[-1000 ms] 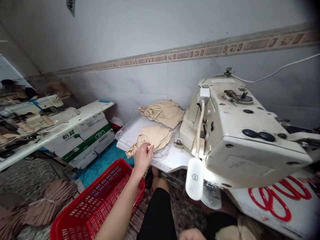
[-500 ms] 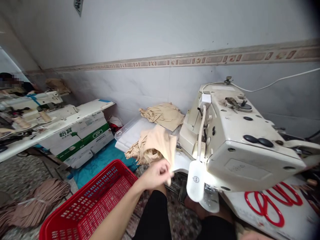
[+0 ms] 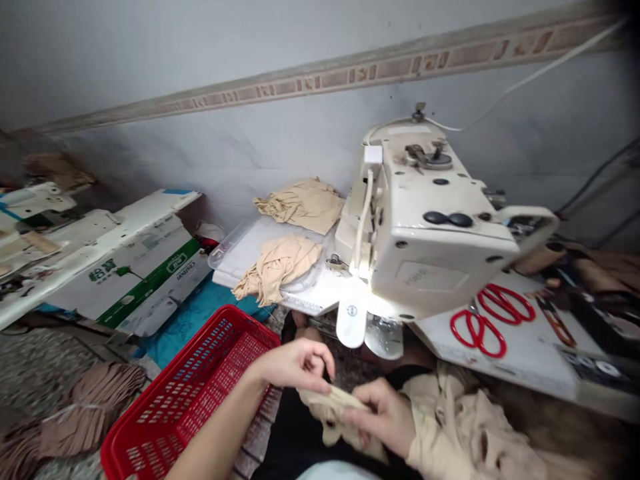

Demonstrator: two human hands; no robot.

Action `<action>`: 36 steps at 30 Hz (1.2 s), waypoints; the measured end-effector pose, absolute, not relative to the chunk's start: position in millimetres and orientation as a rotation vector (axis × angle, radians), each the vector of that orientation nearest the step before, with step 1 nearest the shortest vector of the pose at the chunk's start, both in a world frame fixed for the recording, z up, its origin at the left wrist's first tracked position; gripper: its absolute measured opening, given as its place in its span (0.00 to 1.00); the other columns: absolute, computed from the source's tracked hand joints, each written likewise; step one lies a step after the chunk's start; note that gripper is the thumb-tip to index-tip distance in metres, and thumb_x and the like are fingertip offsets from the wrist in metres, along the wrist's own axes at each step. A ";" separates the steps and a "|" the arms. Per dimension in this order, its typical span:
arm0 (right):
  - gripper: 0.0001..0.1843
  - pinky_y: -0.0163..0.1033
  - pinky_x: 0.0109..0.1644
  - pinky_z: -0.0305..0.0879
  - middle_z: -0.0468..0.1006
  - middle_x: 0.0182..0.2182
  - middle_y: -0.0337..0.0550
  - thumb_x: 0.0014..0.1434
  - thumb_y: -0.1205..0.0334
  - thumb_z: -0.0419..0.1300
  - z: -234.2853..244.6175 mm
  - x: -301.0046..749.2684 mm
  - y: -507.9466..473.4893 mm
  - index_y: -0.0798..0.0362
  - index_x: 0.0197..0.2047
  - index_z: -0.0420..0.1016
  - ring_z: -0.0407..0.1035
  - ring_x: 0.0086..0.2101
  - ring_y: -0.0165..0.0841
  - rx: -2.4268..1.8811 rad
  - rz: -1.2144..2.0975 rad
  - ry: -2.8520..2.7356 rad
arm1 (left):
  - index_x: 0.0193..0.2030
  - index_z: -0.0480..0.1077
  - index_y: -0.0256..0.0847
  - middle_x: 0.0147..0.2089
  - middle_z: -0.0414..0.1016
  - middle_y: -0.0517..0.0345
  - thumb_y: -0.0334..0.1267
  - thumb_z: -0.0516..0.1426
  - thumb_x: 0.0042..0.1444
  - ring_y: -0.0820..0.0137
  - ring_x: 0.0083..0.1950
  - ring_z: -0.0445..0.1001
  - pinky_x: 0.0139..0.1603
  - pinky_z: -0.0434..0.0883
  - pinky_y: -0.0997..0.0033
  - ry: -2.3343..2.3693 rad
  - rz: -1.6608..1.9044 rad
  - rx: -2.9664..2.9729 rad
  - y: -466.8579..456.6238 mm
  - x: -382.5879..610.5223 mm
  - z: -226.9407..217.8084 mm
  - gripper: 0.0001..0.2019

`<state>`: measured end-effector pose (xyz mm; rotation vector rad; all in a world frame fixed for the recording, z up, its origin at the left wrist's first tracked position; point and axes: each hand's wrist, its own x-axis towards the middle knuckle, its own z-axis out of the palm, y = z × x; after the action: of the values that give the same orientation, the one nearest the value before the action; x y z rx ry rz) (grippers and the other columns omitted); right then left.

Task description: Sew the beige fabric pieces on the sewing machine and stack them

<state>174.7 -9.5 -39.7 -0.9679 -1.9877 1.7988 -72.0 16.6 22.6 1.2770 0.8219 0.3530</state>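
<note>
My left hand (image 3: 295, 365) and my right hand (image 3: 383, 417) both pinch a small beige fabric piece (image 3: 334, 408) over my lap, just below the sewing machine (image 3: 425, 220). More beige fabric (image 3: 470, 427) is bunched on my lap to the right. A loose heap of beige pieces (image 3: 275, 267) lies on the machine table's left end, and a second heap (image 3: 303, 203) sits behind it against the wall.
A red plastic basket (image 3: 185, 400) stands on the floor at my left. A white lamp head (image 3: 353, 320) hangs below the machine. Red-handled scissors (image 3: 480, 317) lie on the table to the right. Cardboard boxes (image 3: 140, 267) and brown fabric bundles (image 3: 65, 413) are further left.
My left hand took a beige piece from the heap on the table and brought it down to my lap, where my right hand joined it. The view swung right.
</note>
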 end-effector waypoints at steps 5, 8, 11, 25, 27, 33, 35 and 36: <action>0.23 0.35 0.21 0.58 0.77 0.18 0.42 0.57 0.42 0.67 -15.8 240.3 10.4 0.55 0.25 0.80 0.66 0.18 0.31 -1.111 1.760 -1.643 | 0.33 0.78 0.33 0.27 0.74 0.58 0.45 0.66 0.57 0.74 0.28 0.68 0.31 0.63 0.76 1.066 0.446 1.447 21.2 -88.4 30.3 0.14; 0.20 0.34 0.27 0.61 0.79 0.23 0.43 0.54 0.46 0.71 -11.8 246.9 11.9 0.57 0.32 0.84 0.67 0.23 0.30 -1.119 1.646 -1.717 | 0.33 0.77 0.35 0.30 0.75 0.57 0.45 0.62 0.63 0.71 0.32 0.69 0.35 0.65 0.74 1.039 0.462 1.599 20.9 -64.4 37.3 0.14; 0.20 0.33 0.27 0.59 0.78 0.25 0.40 0.51 0.48 0.74 -11.0 234.1 5.6 0.55 0.39 0.85 0.66 0.24 0.29 -1.117 1.571 -1.821 | 0.36 0.74 0.37 0.32 0.73 0.57 0.45 0.57 0.67 0.71 0.33 0.68 0.36 0.65 0.74 0.863 0.398 1.761 19.8 -28.5 41.9 0.14; 0.23 0.36 0.26 0.50 0.69 0.18 0.37 0.60 0.44 0.66 -9.2 253.8 6.9 0.58 0.30 0.84 0.56 0.22 0.28 -1.216 1.460 -1.487 | 0.52 0.77 0.36 0.31 0.71 0.59 0.47 0.63 0.62 0.73 0.29 0.68 0.30 0.65 0.76 0.954 0.742 1.449 17.0 -5.9 12.7 0.18; 0.22 0.36 0.26 0.51 0.71 0.19 0.38 0.60 0.45 0.66 -3.3 249.7 5.0 0.58 0.30 0.84 0.58 0.23 0.29 -1.229 1.423 -1.494 | 0.49 0.81 0.37 0.34 0.77 0.52 0.45 0.61 0.64 0.68 0.34 0.73 0.34 0.68 0.73 0.975 0.776 1.590 17.2 -8.3 15.4 0.15; 0.18 0.38 0.29 0.57 0.74 0.23 0.42 0.65 0.52 0.64 28.8 239.2 -7.1 0.56 0.30 0.83 0.64 0.25 0.31 -1.209 1.124 -1.613 | 0.51 0.81 0.38 0.36 0.81 0.52 0.37 0.56 0.69 0.69 0.34 0.76 0.37 0.70 0.73 1.019 0.819 2.017 19.1 -12.2 18.0 0.13; 0.16 0.38 0.29 0.57 0.72 0.22 0.41 0.65 0.55 0.63 35.2 237.2 -9.6 0.56 0.30 0.83 0.64 0.24 0.31 -1.213 1.030 -1.639 | 0.50 0.81 0.39 0.37 0.81 0.53 0.37 0.57 0.69 0.69 0.35 0.76 0.38 0.71 0.73 1.018 0.885 2.027 20.3 -12.2 15.8 0.11; 0.16 0.38 0.29 0.56 0.72 0.22 0.40 0.65 0.55 0.63 36.8 236.6 -10.2 0.56 0.30 0.84 0.64 0.24 0.30 -1.215 1.008 -1.646 | 0.49 0.81 0.39 0.37 0.81 0.53 0.36 0.57 0.69 0.69 0.35 0.77 0.38 0.71 0.73 1.014 0.933 2.027 20.9 -12.2 14.4 0.10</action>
<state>236.6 -10.2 36.8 -1.2154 -1.6458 1.0076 -12.2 20.9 14.4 2.0270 1.0140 0.9327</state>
